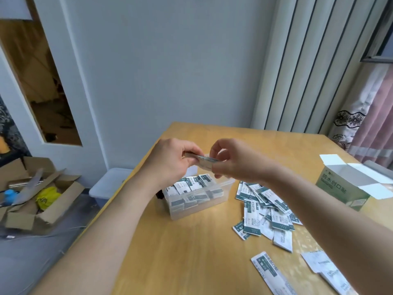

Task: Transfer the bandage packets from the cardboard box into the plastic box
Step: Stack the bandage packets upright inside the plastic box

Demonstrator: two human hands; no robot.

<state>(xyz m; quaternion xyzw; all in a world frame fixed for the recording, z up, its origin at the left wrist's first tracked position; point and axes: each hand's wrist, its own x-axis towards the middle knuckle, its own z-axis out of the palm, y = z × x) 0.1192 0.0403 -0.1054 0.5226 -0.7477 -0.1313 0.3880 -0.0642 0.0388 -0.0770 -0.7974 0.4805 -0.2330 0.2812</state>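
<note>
Bandage packets (268,207) strewn glossy and flat on the pale wood tabletop (170,252), below-right of the right grip (231,160); open cardboard box (344,188) farther right. Translucent plastic box (191,211), nearly full, directly beneath. Thin stack (204,161) pinched at both ends by left grip (170,160) and right grip. Square the slippery edges first, then lower on edge into the remaining room.
</note>
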